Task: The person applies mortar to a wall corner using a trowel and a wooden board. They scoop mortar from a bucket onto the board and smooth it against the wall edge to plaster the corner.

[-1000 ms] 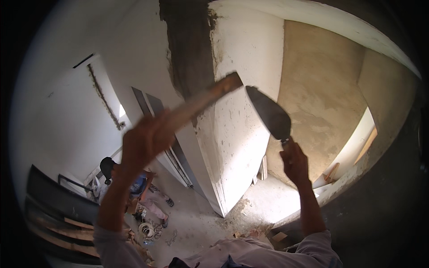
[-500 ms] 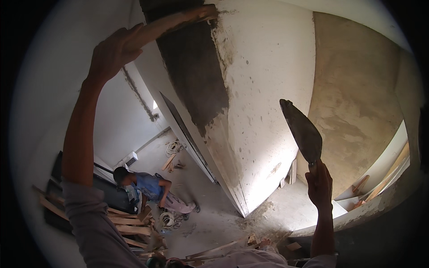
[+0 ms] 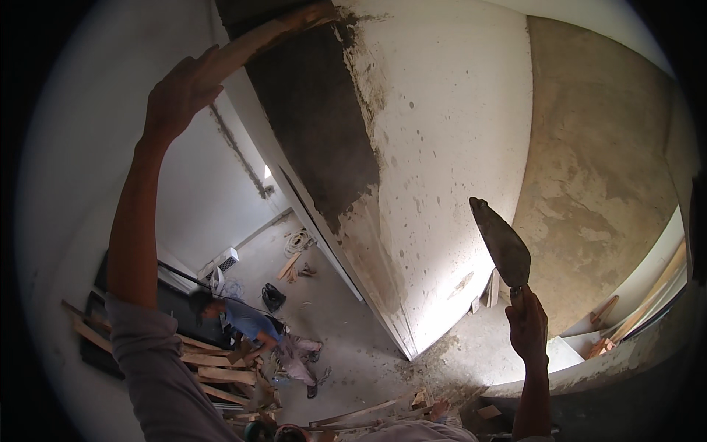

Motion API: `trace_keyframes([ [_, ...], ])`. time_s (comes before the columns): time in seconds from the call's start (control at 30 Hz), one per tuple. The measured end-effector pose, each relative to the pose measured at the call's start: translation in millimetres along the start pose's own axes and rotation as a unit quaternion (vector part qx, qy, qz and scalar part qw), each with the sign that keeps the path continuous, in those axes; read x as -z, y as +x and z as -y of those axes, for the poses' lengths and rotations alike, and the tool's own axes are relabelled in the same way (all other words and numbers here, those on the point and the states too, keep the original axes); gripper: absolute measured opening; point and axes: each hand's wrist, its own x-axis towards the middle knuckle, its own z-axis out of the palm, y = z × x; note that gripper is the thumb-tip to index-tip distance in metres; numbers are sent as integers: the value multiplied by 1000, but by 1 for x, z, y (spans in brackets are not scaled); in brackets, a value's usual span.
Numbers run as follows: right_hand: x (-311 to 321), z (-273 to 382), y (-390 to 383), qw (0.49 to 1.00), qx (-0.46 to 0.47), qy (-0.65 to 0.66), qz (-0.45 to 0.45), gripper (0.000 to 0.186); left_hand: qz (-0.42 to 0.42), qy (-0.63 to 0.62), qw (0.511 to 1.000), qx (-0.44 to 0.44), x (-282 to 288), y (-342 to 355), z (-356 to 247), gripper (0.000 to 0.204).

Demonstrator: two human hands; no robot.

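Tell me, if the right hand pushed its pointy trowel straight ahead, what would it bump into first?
Probably the pale plastered wall. The right hand holds the trowel with its tip aimed up and left at that wall, nothing visible between, though the depth is hard to judge.

The left forearm is bare up to a grey sleeve (image 3: 158, 368), loose and creased, pushed back above the elbow; the left hand (image 3: 180, 92) is bare, no glove; the right hand (image 3: 526, 328) and its forearm are bare too; no watch or ring shows.

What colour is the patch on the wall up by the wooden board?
Dark grey, almost black, against the off-white wall, seen in the head view: the patch lies just under the wooden board.
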Motion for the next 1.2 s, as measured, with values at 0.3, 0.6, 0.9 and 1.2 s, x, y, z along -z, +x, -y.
trace_keyframes([
  [0.3, -11, 0, 7, 997, -53, 42, 23, 53, -5, 0, 1000, -10, -7, 14, 4, 65],
  [0.6, -23, 15, 27, 997, 11, 70, 32, 54, 7, 30, 999, -11, 8, 20, 11, 63],
  [0.9, -34, 28, 37, 995, 68, 74, 27, 53, 11, 68, 997, -23, 10, 21, 23, 64],
  [1.2, -5, 38, 75, 992, 107, 72, 4, 49, 5, 58, 997, -47, 18, 24, 27, 65],
])
